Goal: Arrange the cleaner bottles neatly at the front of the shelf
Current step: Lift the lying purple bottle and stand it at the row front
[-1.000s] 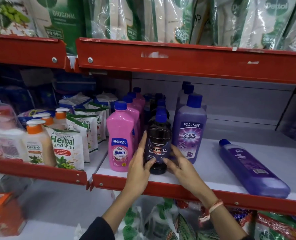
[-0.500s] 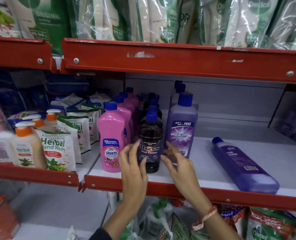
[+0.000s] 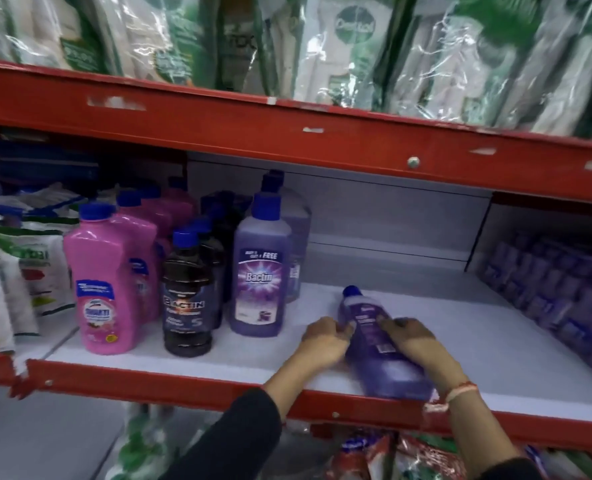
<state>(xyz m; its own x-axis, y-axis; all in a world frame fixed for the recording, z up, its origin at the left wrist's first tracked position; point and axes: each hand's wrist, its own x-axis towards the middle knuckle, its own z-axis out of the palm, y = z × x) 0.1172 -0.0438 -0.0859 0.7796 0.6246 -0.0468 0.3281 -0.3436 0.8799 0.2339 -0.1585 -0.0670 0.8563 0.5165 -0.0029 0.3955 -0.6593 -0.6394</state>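
A purple cleaner bottle [image 3: 377,351] lies on its side on the white shelf [image 3: 218,358], cap pointing to the back. My left hand [image 3: 324,341] is pressed against its left side and my right hand [image 3: 414,341] grips its right side. To the left, three bottles stand upright at the shelf front: a pink Shakti bottle [image 3: 105,282], a dark Bactin bottle [image 3: 187,296] and a tall purple Bactin bottle [image 3: 259,271]. More bottles of each kind stand in rows behind them.
Herbal hand wash pouches [image 3: 13,271] fill the shelf section at the left. Purple packs [image 3: 557,292] are stacked at the right. The upper red shelf [image 3: 287,133] carries Dettol pouches. Bare white shelf lies right of the lying bottle.
Both hands left the dark Bactin bottle and moved right to the lying purple bottle, now taking hold of it. The view has shifted to the right and closer.
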